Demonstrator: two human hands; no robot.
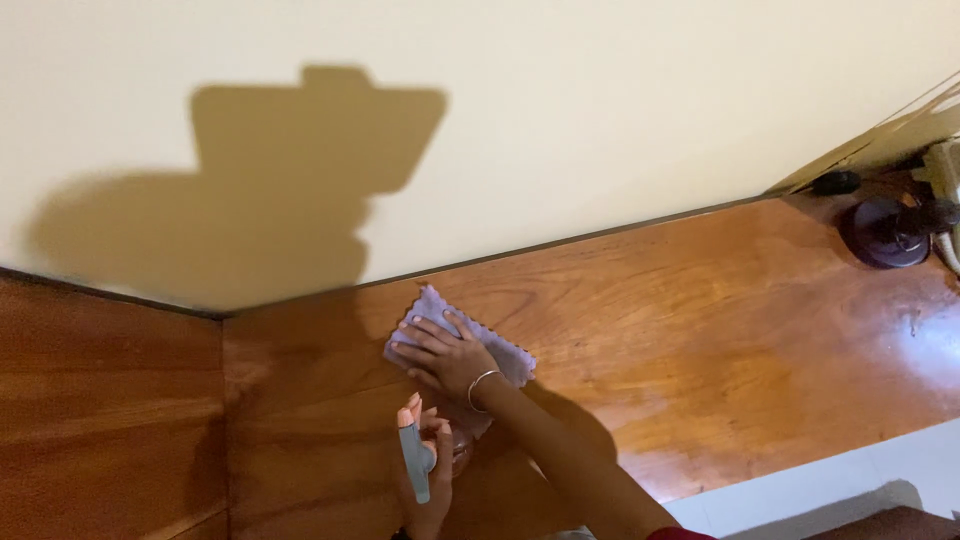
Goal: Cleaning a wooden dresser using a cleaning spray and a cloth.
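Lilac cleaning cloth [505,352], its edges cut in a zigzag, is lying flat on a polished wooden surface [700,330], pressed down under the right hand [447,355], whose fingers are spreading wide across the fabric and pointing toward the cream wall [600,110] beyond them. A thin metal bangle [480,385] is circling the right wrist, and the forearm is stretching back toward the person, with a strip of red sleeve [680,534] showing at the bottom edge. Just nearer the person than the cloth, the left hand [425,470] is curling around a slim grey object [414,462], which looks like the top of a spray bottle; its lower part is hidden behind the hand, so what it is cannot be told for certain. Far off to the right of both hands, near the corner where surface and wall are meeting, a dark round base [885,232] is standing with a small black item [835,182] just beside it. Above the hands, a blocky shadow [290,170] is falling on the wall.
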